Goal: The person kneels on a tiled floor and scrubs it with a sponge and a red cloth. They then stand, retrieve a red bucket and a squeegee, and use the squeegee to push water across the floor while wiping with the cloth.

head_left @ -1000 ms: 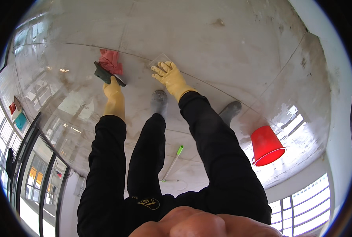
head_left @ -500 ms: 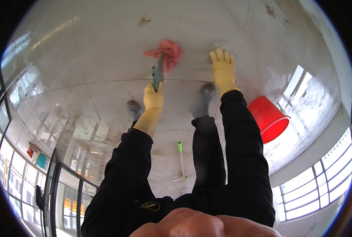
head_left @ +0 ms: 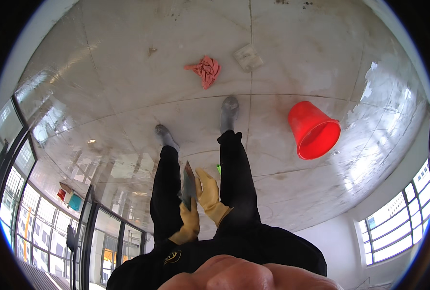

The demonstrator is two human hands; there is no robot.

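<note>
My left hand [head_left: 188, 223], in a yellow rubber glove, is held close to my body and closed around a flat dark grey-green scraper [head_left: 188, 184] with its blade pointing up. Beside the blade, my right hand [head_left: 209, 197], in a matching glove, has its fingers stretched and slightly curved. Whether those fingers touch the blade I cannot tell. A crumpled pink cloth [head_left: 207, 71] lies on the wet, stained floor [head_left: 142, 72] ahead of my feet. To its right a clear, squarish flat piece [head_left: 248, 58] rests on the floor.
A red bucket [head_left: 313, 129] lies tilted on the floor at the right. My grey boots [head_left: 229, 113] stand near a floor seam. A bright green handle end [head_left: 219, 168] shows beside my leg. Glass doors [head_left: 95, 222] line the left, and a barred window [head_left: 398, 212] is at the right.
Both hands have drawn back from the floor toward my body and come together. The right hand has left the clear flat piece; the scraper has moved away from the pink cloth.
</note>
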